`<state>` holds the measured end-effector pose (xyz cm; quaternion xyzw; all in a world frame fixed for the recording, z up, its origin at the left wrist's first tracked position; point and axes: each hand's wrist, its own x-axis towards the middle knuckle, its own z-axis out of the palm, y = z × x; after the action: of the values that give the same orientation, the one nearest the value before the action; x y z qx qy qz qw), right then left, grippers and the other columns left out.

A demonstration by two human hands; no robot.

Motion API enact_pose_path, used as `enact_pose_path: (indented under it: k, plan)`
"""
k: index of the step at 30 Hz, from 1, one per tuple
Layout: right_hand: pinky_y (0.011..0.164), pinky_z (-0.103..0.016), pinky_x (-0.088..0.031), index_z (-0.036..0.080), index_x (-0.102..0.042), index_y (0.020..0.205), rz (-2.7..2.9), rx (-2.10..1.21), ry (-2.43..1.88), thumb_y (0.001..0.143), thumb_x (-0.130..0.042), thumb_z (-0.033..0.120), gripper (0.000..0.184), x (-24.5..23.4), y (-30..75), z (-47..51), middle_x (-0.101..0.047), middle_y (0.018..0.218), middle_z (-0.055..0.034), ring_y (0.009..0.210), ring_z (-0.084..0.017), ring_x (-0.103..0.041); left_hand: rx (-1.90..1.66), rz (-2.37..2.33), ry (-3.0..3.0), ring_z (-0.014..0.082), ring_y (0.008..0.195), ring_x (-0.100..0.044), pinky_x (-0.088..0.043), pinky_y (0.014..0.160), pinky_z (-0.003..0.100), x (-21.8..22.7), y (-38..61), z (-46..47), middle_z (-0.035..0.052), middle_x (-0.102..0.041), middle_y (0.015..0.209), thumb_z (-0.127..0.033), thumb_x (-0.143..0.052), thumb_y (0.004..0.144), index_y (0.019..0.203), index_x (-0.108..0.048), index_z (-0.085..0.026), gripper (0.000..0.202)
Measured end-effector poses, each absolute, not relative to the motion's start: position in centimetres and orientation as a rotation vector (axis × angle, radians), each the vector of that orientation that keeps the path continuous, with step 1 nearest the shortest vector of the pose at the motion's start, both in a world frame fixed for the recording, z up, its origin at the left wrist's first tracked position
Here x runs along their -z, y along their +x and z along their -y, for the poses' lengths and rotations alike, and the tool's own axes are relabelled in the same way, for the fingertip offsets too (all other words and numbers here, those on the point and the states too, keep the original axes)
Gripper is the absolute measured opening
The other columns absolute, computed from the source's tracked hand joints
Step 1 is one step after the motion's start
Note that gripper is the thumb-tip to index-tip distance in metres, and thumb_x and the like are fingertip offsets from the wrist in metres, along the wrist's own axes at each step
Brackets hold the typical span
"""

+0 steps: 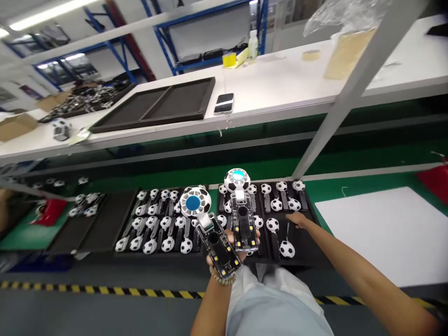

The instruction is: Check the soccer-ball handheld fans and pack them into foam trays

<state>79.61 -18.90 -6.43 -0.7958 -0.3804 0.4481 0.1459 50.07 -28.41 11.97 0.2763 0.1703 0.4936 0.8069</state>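
My left hand [229, 245] is closed around two football-headed handheld devices, one beside the other. The left device [217, 249] tilts to the left and has a dark blue disc on its ball; the right device [242, 221] is nearly upright with a bright cyan disc. Both show bare black circuit boards with yellow-white squares. Over the rightmost black tray [315, 240], my right hand [297, 219] has its fingers together at the upper end of the thin handle of another football-headed device [287, 249], whose ball points toward me.
Several black trays [101, 228] of similar devices line the green bench [331, 184]. A white sheet [388, 233] lies to the right. The white shelf [269, 81] above holds a phone [224, 103], an empty black tray [175, 100] and tape [311, 55]. A slanted post [350, 102] stands at the right.
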Motion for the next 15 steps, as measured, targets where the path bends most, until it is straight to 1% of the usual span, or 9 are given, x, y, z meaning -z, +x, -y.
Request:
enact_pose_path:
  k: [4, 7, 10, 12, 13, 15]
  plan:
    - [0.054, -0.027, -0.045, 0.011, -0.058, 0.068, 1.284, -1.312, -2.265, 0.079, -0.055, 0.034, 0.025, 6.8, 78.4, 18.4, -0.054, 0.055, -0.0057, 0.062, -0.020, -0.059, -1.142, -0.412, 0.581, 0.0305, 0.092, -0.058, -0.041, 0.083, 0.048, -13.2, 50.9, 30.2, 0.0085, -0.062, 0.096, -0.068, -0.072, 0.029, 0.067, -0.054, -0.024, 0.062]
    - [0.068, -0.030, -0.047, 0.011, -0.059, 0.070, 1.417, -1.286, -2.218, 0.079, -0.056, 0.031, 0.022, 6.9, 77.8, 18.8, -0.061, 0.069, -0.0111, 0.080, -0.026, -0.062, -1.211, -0.497, 0.608, 0.0316, 0.091, -0.058, -0.041, 0.083, 0.050, -13.7, 51.6, 31.0, 0.0090, -0.059, 0.094, -0.073, -0.068, 0.024, 0.068, -0.049, -0.022, 0.069]
    - [0.085, -0.038, -0.043, 0.006, -0.061, 0.081, 1.495, -1.242, -2.177, 0.076, -0.060, 0.025, 0.020, 6.5, 77.4, 19.2, -0.063, 0.094, -0.0197, 0.104, -0.033, -0.055, -1.263, -0.642, 0.664, 0.0323, 0.092, -0.057, -0.041, 0.082, 0.049, -13.7, 52.0, 31.6, 0.0097, -0.057, 0.097, -0.080, -0.062, 0.022, 0.066, -0.046, -0.022, 0.075]
    - [0.093, -0.044, -0.037, 0.003, -0.060, 0.093, 1.522, -1.210, -2.142, 0.074, -0.062, 0.025, 0.029, 5.3, 76.8, 19.4, -0.057, 0.110, -0.0253, 0.117, -0.038, -0.045, -1.276, -0.698, 0.680, 0.0328, 0.092, -0.057, -0.042, 0.080, 0.049, -13.4, 52.0, 31.8, 0.0097, -0.057, 0.097, -0.083, -0.060, 0.022, 0.065, -0.045, -0.022, 0.076]
    - [0.097, -0.044, -0.035, 0.004, -0.060, 0.099, 1.543, -1.185, -2.117, 0.075, -0.062, 0.028, 0.034, 4.2, 76.3, 19.6, -0.054, 0.118, -0.0255, 0.121, -0.038, -0.041, -1.278, -0.700, 0.677, 0.0330, 0.092, -0.057, -0.042, 0.080, 0.049, -13.2, 52.0, 31.9, 0.0097, -0.058, 0.097, -0.084, -0.059, 0.023, 0.065, -0.044, -0.022, 0.076]
    - [0.101, -0.039, -0.034, 0.010, -0.057, 0.110, 1.565, -1.218, -1.924, 0.081, -0.057, 0.038, 0.041, 0.8, 74.8, 20.4, -0.049, 0.128, -0.0199, 0.125, -0.032, -0.039, -1.269, -0.665, 0.665, 0.0332, 0.092, -0.058, -0.043, 0.079, 0.049, -12.7, 51.9, 31.8, 0.0097, -0.059, 0.094, -0.085, -0.057, 0.026, 0.065, -0.045, -0.022, 0.075]
